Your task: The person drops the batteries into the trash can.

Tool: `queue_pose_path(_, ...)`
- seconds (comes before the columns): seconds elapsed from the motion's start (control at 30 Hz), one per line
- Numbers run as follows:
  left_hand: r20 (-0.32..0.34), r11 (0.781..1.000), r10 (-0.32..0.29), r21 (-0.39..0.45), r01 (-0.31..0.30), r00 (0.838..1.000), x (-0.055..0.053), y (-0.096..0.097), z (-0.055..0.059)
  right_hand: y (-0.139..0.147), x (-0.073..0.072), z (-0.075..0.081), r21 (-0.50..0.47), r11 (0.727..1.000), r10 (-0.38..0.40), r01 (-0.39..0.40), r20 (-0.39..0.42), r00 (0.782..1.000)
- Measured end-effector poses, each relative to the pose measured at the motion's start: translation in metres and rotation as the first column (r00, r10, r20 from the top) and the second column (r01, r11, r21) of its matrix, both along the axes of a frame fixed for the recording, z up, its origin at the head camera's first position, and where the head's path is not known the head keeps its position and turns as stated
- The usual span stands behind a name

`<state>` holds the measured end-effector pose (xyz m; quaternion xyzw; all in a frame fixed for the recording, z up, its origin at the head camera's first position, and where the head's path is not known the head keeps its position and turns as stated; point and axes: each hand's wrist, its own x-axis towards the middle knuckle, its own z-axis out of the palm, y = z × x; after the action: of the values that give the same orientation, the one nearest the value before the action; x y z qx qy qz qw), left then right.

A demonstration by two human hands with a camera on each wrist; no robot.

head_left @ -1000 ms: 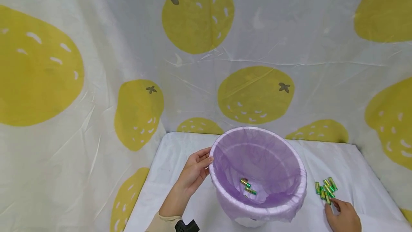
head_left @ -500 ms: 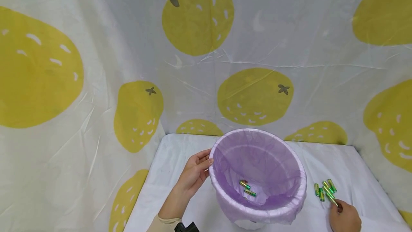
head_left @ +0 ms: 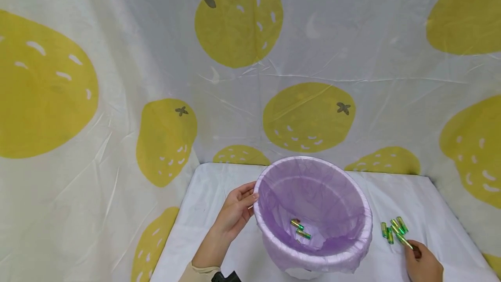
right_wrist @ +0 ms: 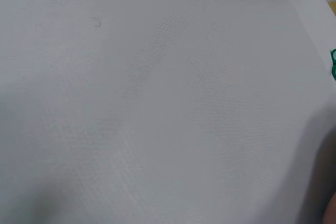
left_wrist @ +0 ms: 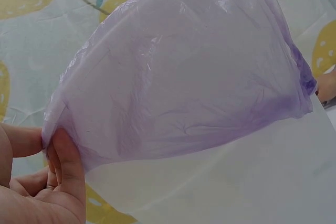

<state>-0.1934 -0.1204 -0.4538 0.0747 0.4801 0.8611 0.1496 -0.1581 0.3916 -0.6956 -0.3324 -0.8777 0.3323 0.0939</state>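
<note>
Fingers (head_left: 251, 199) of the left hand (head_left: 233, 213) pinch the wastebasket rim (head_left: 313, 258), seemingly steadying it; the right hand (head_left: 425, 265) pinches a battery (head_left: 405, 241).

Left fingers (head_left: 247, 200) on lined bin (head_left: 313, 190); batteries (head_left: 396, 226) alongside

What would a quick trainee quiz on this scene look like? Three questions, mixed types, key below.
1. Fill in: in the head view, the loose batteries on the white tablecloth lie to the ____ of the purple-lined bin.
2. Multiple choice: what does the left grip hold? A) a battery B) the bin's rim C) the tablecloth
3. True or false: the right grip is inside the bin.

Key: 1. right. 2. B. 3. False; it is outside the bin, pinching a green-and-gold battery by the others.
</note>
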Motion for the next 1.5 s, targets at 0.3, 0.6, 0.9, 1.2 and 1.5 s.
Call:
queue_pose_path(0.3, -0.002, 1.000, -0.003, -0.003, 0.003, 1.000, 0.000, 0.000, -0.001, 0.004, -0.001, 0.003, -0.049, 0.999, 0.016, -0.015, 0.017, 1.000)
queue_pose_path(0.6, -0.006, 1.000, -0.001, 0.000, 0.001, 1.000, -0.001, 0.000, -0.001, 0.007, 0.001, 0.012, -0.042, 0.997, 0.072, -0.071, 0.017, 0.997)
queue_pose_path(0.9, -0.007, 1.000, -0.010, 0.002, 0.010, 1.000, -0.001, 0.000, -0.001, 0.009, 0.003, 0.023, -0.065, 0.996, 0.070, -0.069, 0.007, 0.998)
queue_pose_path(1.2, 0.004, 1.000, -0.004, 0.002, 0.004, 1.000, 0.000, 0.000, 0.000, 0.014, 0.001, 0.039, -0.079, 0.993, 0.082, -0.082, -0.013, 0.997)
queue_pose_path(1.5, 0.009, 1.000, -0.006, -0.001, 0.006, 1.000, 0.000, 0.000, 0.001, 0.014, -0.006, 0.063, 0.026, 0.985, 0.171, -0.169, -0.071, 0.983)
